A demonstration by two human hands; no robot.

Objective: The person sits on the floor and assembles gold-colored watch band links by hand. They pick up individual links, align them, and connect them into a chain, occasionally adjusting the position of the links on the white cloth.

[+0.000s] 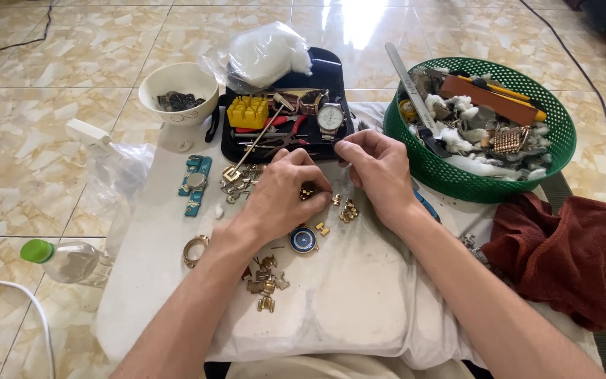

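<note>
My left hand (283, 189) rests on a white cloth (359, 295) with its fingers curled around a small gold watch-band link (307, 191). My right hand (376, 172) is just to its right, fingertips pinched together near the black tray's front edge; whether anything is between them is hidden. Loose gold links (347, 210) lie between and below the hands. A blue-dial watch face (304, 240) sits under my left wrist. More gold links (265, 281) and a gold ring-shaped case (194, 249) lie near my left forearm.
A black tray (327, 70) holds a silver watch (330, 118), a yellow block (247, 111) and small tools. A white bowl (177, 91) stands left, a green basket (548, 140) of tools right, a dark red towel (569, 253) beside it, a green-capped bottle (64, 260) on the floor.
</note>
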